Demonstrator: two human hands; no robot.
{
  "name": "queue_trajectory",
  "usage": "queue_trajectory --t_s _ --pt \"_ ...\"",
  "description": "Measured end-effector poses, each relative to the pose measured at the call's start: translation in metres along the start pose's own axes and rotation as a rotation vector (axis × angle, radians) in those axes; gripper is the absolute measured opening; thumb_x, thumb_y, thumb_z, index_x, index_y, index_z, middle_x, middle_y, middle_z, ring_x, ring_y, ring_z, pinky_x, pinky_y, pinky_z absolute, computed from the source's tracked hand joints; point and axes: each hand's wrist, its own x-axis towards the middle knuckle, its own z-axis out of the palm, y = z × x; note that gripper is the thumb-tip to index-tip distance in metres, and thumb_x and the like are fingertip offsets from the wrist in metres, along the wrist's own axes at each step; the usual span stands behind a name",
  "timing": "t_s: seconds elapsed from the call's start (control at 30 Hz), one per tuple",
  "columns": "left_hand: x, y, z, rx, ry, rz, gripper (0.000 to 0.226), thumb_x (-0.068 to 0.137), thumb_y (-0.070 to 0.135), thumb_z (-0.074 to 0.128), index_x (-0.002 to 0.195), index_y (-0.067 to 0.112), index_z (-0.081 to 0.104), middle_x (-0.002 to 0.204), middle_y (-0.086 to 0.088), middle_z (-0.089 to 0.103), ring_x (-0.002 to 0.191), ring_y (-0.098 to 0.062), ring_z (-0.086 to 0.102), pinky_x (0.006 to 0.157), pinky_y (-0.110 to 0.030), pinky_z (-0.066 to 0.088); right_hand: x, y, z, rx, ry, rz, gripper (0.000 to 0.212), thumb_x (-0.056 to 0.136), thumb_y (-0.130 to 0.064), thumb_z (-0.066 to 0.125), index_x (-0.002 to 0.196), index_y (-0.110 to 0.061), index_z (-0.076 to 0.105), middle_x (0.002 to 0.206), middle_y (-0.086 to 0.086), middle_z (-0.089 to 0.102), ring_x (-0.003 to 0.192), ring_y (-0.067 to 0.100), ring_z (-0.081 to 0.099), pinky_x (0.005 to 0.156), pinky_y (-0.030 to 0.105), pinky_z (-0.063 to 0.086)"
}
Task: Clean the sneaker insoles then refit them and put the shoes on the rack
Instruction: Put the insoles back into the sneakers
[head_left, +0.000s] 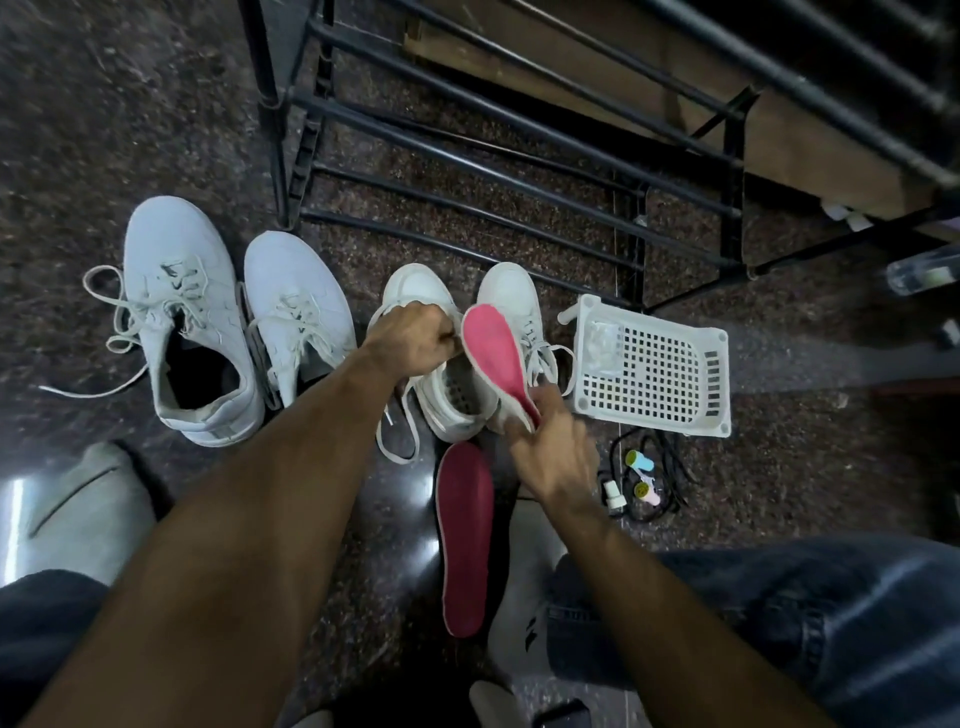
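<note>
Two pink insoles: one (466, 535) lies lengthwise on the floor; right hand (553, 457) pinches the other (493, 358), toe pointing away. Left hand (415, 343) grips one (441, 364) of four sneakers.

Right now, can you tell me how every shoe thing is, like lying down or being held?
Left hand: grips the white sneaker's tongue area.
Right hand: holds the pink insole by its heel.
Pink insole: lifted, tilted over the white sneakers.
Dark red insole: flat on the floor.
White sneakers: on the floor, laces loose.
Grey sneakers: on the floor, unlaced.
Rack: no shoes on the bars seen.
Basket: on its side.
</note>
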Motion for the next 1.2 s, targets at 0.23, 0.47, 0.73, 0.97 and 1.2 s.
queue_trajectory --t_s 0.23,0.47,0.73,0.97,1.2 --pt "-0.002 0.003 0.003 -0.146 0.006 -0.071 0.027 0.087 0.040 0.061 0.080 0.017 0.073 0.093 -0.011 0.070 0.089 -0.032 0.063 0.073 -0.032 0.045 -0.016 -0.005 -0.034 -0.567 -0.119 -0.178 0.037 0.088 -0.032 0.058 0.121 -0.017 0.052 0.101 0.006 0.068 0.089 0.029 0.067 0.065 0.031 0.042" --pt "-0.011 0.008 0.001 -0.207 0.040 -0.098 0.021 0.086 0.032 0.062 0.090 0.017 0.076 0.099 -0.010 0.071 0.098 -0.030 0.063 0.078 -0.032 0.046 -0.001 -0.041 -0.018 -0.450 -0.174 -0.052 0.042 0.086 -0.037 0.061 0.118 -0.011 0.053 0.113 0.011 0.064 0.102 0.033 0.062 0.079 0.036 0.047" --pt "-0.010 0.006 0.001 -0.250 0.026 -0.126 0.026 0.085 0.039 0.064 0.096 0.019 0.076 0.101 -0.007 0.071 0.096 -0.027 0.063 0.081 -0.034 0.051 0.029 -0.051 0.017 -0.228 -0.143 0.059 0.047 0.083 -0.038 0.065 0.119 -0.012 0.049 0.115 0.014 0.063 0.105 0.036 0.060 0.081 0.038 0.046" --pt "-0.010 0.006 0.001 -0.268 0.013 -0.131 0.023 0.086 0.036 0.064 0.093 0.018 0.076 0.095 -0.005 0.071 0.091 -0.026 0.064 0.076 -0.032 0.050 -0.011 -0.016 0.021 -0.103 -0.083 0.096 0.062 0.084 -0.050 0.062 0.133 -0.021 0.039 0.118 0.008 0.062 0.102 0.032 0.062 0.075 0.034 0.043" --pt "-0.014 0.006 0.004 -0.271 0.029 -0.124 0.022 0.086 0.036 0.064 0.095 0.021 0.076 0.098 -0.005 0.071 0.094 -0.026 0.064 0.077 -0.031 0.048 -0.004 -0.025 0.038 0.128 0.027 0.102 0.049 0.087 -0.040 0.062 0.129 -0.016 0.054 0.115 0.012 0.066 0.105 0.033 0.062 0.086 0.034 0.046"
